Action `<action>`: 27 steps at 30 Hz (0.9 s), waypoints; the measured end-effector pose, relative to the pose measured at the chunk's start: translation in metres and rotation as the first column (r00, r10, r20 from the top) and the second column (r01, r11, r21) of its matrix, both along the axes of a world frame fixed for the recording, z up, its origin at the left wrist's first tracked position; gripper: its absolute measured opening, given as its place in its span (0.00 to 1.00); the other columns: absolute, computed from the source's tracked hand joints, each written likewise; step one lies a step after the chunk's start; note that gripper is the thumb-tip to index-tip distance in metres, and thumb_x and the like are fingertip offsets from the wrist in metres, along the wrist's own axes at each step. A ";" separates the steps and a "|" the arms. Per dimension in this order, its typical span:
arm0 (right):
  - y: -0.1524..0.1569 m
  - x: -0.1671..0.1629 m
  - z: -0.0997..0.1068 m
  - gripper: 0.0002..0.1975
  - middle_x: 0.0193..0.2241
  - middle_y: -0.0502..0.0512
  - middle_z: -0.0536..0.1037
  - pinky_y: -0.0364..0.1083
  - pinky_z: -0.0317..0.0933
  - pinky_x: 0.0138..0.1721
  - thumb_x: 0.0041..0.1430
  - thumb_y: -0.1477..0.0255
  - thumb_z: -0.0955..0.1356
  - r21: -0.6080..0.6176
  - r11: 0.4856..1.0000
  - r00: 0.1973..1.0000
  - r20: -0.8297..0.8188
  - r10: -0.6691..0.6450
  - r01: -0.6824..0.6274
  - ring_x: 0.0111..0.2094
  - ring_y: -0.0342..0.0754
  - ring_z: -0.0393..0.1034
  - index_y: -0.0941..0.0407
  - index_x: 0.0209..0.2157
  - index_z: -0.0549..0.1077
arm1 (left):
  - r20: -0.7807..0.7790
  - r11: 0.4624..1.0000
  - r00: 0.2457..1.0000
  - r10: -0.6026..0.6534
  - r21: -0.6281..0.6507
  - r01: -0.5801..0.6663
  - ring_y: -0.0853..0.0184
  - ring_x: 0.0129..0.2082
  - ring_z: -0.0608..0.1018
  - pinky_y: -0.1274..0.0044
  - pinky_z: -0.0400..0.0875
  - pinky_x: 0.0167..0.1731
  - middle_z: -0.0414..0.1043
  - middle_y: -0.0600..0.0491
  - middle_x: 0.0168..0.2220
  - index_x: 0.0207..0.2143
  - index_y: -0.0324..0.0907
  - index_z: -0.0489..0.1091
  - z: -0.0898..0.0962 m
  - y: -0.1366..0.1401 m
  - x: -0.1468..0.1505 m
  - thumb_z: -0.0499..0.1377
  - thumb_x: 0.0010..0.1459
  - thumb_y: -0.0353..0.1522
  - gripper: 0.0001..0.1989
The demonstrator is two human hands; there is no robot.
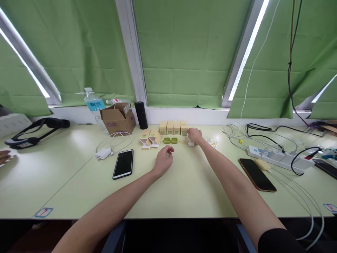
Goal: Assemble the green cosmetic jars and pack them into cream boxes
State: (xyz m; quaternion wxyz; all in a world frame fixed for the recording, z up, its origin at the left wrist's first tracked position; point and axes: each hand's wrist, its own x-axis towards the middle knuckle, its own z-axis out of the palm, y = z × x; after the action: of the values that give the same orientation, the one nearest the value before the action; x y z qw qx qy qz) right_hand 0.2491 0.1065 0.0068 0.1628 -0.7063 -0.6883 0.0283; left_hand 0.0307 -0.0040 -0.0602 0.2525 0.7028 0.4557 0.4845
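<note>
My right hand (195, 135) reaches to the right end of a row of several small cream boxes (170, 128) with green labels. Its fingers are closed and point down; a small white piece (191, 143) shows beneath them, and what they grip is hidden. My left hand (163, 160) hovers low over the table, loosely curled with thumb and forefinger apart, holding nothing. Ahead of it sit two small olive-green containers (174, 140) and tiny gold-coloured pieces (184, 142). Two opened cream boxes (154, 137) lie to their left. Small clear pieces (212, 142) lie right of my right hand.
Left are a phone (123, 164), a white charger (103, 153), a cardboard box (118, 119), a water bottle (95, 105) and a black cylinder (141, 115). Right are another phone (256, 175), a power strip (279, 158) and tangled cables. Another person's hand (4, 157) shows far left.
</note>
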 end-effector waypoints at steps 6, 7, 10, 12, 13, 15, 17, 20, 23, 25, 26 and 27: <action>-0.065 -0.011 0.002 0.13 0.50 0.66 0.80 0.53 0.61 0.47 0.67 0.77 0.62 0.082 0.990 0.993 0.051 0.109 -0.113 0.52 0.60 0.72 0.56 0.45 0.78 | -0.139 0.997 0.989 0.041 0.067 -0.032 0.59 0.40 0.79 0.66 0.72 0.47 0.79 0.50 0.43 0.42 0.46 0.72 0.007 0.001 -0.005 0.55 0.54 0.22 0.15; -0.081 -0.014 -0.002 0.12 0.49 0.64 0.81 0.51 0.61 0.43 0.67 0.76 0.63 0.069 0.987 0.988 0.055 0.145 -0.148 0.49 0.58 0.74 0.55 0.45 0.78 | -0.190 0.997 0.980 0.067 0.059 -0.056 0.58 0.42 0.79 0.64 0.72 0.50 0.79 0.49 0.45 0.44 0.45 0.72 0.012 0.002 -0.007 0.55 0.55 0.23 0.16; -0.128 -0.020 -0.020 0.09 0.44 0.58 0.81 0.47 0.58 0.35 0.66 0.71 0.66 0.009 0.971 0.969 0.070 0.237 -0.238 0.41 0.54 0.76 0.53 0.46 0.76 | -0.356 0.988 0.923 0.147 0.015 -0.151 0.54 0.50 0.78 0.59 0.67 0.58 0.76 0.45 0.52 0.51 0.44 0.71 0.029 0.011 -0.014 0.55 0.58 0.25 0.18; -0.151 -0.022 -0.032 0.12 0.46 0.58 0.80 0.47 0.56 0.34 0.68 0.69 0.64 -0.035 0.952 0.946 0.102 0.307 -0.305 0.41 0.53 0.76 0.54 0.50 0.74 | -0.436 0.976 0.876 0.206 0.023 -0.218 0.51 0.55 0.76 0.57 0.65 0.60 0.74 0.43 0.55 0.54 0.43 0.70 0.042 0.021 -0.022 0.55 0.60 0.27 0.20; -0.159 -0.023 -0.036 0.12 0.47 0.58 0.80 0.46 0.56 0.33 0.70 0.69 0.63 -0.041 0.944 0.937 0.110 0.331 -0.328 0.42 0.53 0.76 0.54 0.51 0.73 | -0.461 0.966 0.854 0.243 0.030 -0.259 0.49 0.57 0.74 0.56 0.64 0.61 0.73 0.41 0.56 0.55 0.43 0.69 0.047 0.026 -0.026 0.55 0.61 0.28 0.20; -0.167 -0.025 -0.042 0.13 0.49 0.59 0.78 0.46 0.56 0.34 0.71 0.69 0.61 -0.045 0.935 0.926 0.125 0.355 -0.353 0.46 0.53 0.75 0.54 0.52 0.73 | -0.504 0.942 0.807 0.309 0.045 -0.332 0.47 0.61 0.71 0.56 0.63 0.61 0.71 0.39 0.57 0.58 0.43 0.68 0.055 0.038 -0.034 0.55 0.61 0.29 0.21; -0.168 -0.027 -0.044 0.14 0.50 0.60 0.78 0.47 0.57 0.34 0.72 0.70 0.61 -0.050 0.932 0.921 0.138 0.364 -0.360 0.47 0.53 0.74 0.55 0.53 0.72 | -0.548 0.925 0.765 0.338 0.042 -0.378 0.47 0.61 0.71 0.55 0.62 0.61 0.70 0.38 0.57 0.59 0.43 0.67 0.060 0.050 -0.041 0.54 0.62 0.29 0.22; -0.165 -0.029 -0.043 0.13 0.50 0.61 0.77 0.47 0.57 0.34 0.72 0.69 0.61 -0.059 0.930 0.917 0.157 0.367 -0.362 0.47 0.54 0.74 0.55 0.52 0.72 | -0.650 0.929 0.688 0.322 0.077 -0.362 0.46 0.62 0.69 0.56 0.60 0.61 0.67 0.36 0.59 0.60 0.41 0.66 0.059 0.062 -0.045 0.54 0.62 0.30 0.24; -0.163 -0.030 -0.042 0.13 0.49 0.60 0.77 0.47 0.57 0.34 0.72 0.69 0.61 -0.061 0.931 0.916 0.166 0.365 -0.360 0.47 0.54 0.73 0.55 0.51 0.72 | -0.730 0.958 0.635 0.251 0.091 -0.273 0.43 0.63 0.66 0.56 0.59 0.60 0.67 0.35 0.60 0.62 0.40 0.65 0.053 0.071 -0.039 0.56 0.62 0.32 0.25; -0.163 -0.030 -0.043 0.12 0.49 0.60 0.77 0.47 0.57 0.33 0.72 0.69 0.61 -0.057 0.932 0.916 0.167 0.364 -0.359 0.47 0.54 0.74 0.54 0.51 0.72 | -0.756 0.975 0.625 0.195 0.083 -0.204 0.42 0.64 0.64 0.56 0.56 0.62 0.67 0.35 0.61 0.63 0.40 0.65 0.048 0.076 -0.030 0.59 0.60 0.33 0.28; -0.163 -0.030 -0.043 0.12 0.48 0.59 0.77 0.47 0.56 0.33 0.72 0.69 0.61 -0.053 0.931 0.916 0.167 0.364 -0.360 0.46 0.53 0.74 0.54 0.51 0.72 | -0.765 0.981 0.620 0.174 0.081 -0.175 0.42 0.65 0.63 0.55 0.54 0.62 0.67 0.35 0.61 0.63 0.40 0.64 0.046 0.079 -0.026 0.60 0.60 0.33 0.29; -0.163 -0.030 -0.044 0.12 0.48 0.59 0.77 0.47 0.56 0.33 0.72 0.69 0.61 -0.050 0.931 0.916 0.168 0.365 -0.362 0.46 0.53 0.74 0.54 0.51 0.72 | -0.772 0.986 0.616 0.154 0.078 -0.149 0.42 0.65 0.63 0.55 0.53 0.63 0.68 0.35 0.61 0.64 0.40 0.64 0.044 0.082 -0.021 0.61 0.59 0.33 0.30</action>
State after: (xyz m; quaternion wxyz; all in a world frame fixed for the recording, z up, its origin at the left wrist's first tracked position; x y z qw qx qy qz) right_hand 0.2190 -0.0568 -0.0367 0.0874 -0.5674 -0.8188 0.0025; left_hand 0.0099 0.0779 -0.0158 -0.0119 0.8023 0.5760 0.1561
